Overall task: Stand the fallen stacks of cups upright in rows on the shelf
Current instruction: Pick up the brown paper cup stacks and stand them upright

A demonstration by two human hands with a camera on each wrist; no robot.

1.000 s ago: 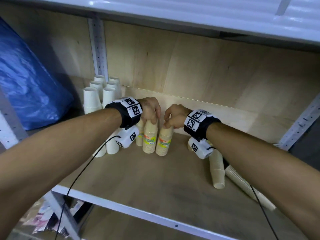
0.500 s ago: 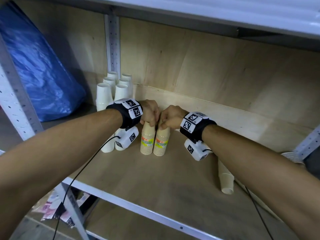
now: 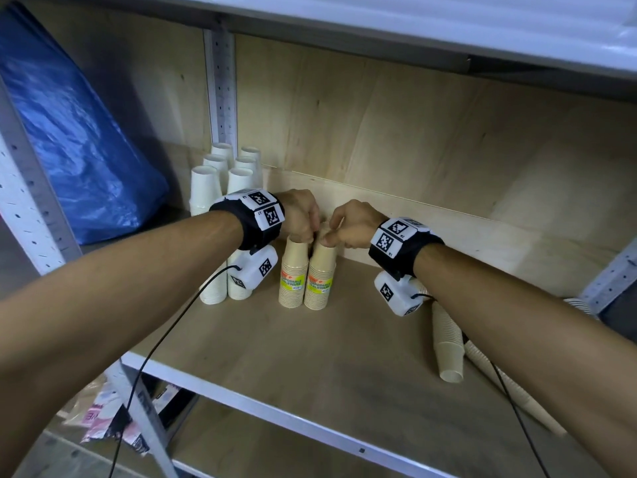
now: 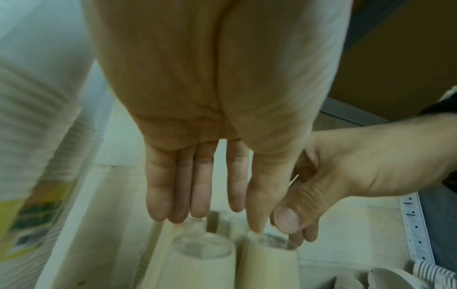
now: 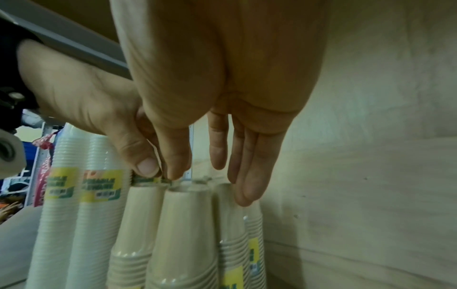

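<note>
Both hands sit on the tops of the two tan cup stacks standing side by side mid-shelf. Since a second ago these stacks have been drawn together: the right one, which leaned away with a gap at its base, now stands straight and touching its neighbour.

The left hand [image 3: 300, 215] rests with straight fingers on top of the left tan stack [image 3: 293, 270], its grip released. The right hand [image 3: 348, 225] is over the right tan stack [image 3: 320, 276], thumb on the stack's top and fingers reaching down behind it; the right wrist view shows those fingers nearly straight (touching more than clasping), so I read this grip as released too.

The white stacks [image 3: 220, 188] stand in rows at the far left of the shelf [image 3: 344, 367]. Two more stacks still lie fallen at the near right: a tan one [image 3: 447, 343] and a longer pale one [image 3: 510, 391] beside it. So this pair looks settled, and the fallen ones remain to do.
</note>
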